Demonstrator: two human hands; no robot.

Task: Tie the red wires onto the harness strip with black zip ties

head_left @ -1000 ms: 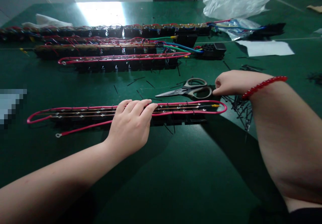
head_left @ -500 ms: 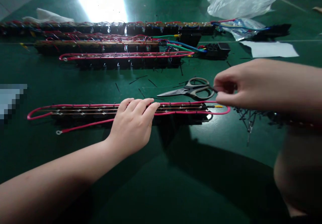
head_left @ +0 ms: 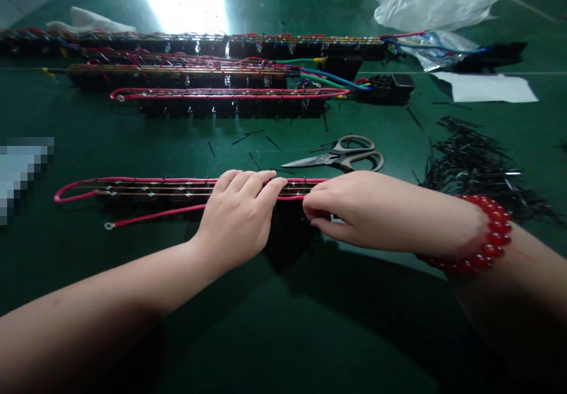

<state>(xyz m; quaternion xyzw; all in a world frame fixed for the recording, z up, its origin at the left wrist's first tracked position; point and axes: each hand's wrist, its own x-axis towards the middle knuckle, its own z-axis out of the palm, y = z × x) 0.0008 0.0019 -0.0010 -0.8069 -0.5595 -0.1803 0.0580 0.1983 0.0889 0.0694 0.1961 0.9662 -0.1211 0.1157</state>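
Left hand (head_left: 239,215) clasps the near wired strip (head_left: 153,194), likely steadying it; whether the right hand (head_left: 349,206), curled farther right, grasps anything, I cannot tell.

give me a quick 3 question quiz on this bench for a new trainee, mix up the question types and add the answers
1. True or false: the left hand rests on the long wired strip nearest the person.

2. Which tool lies on the table just beyond the right hand?
a) pliers
b) scissors
c) a screwdriver

3. Fill the gap: the heap of thin black pieces lies to the ____ of the scissors, as the camera sees it.

Key: 1. True. 2. b. 3. right.
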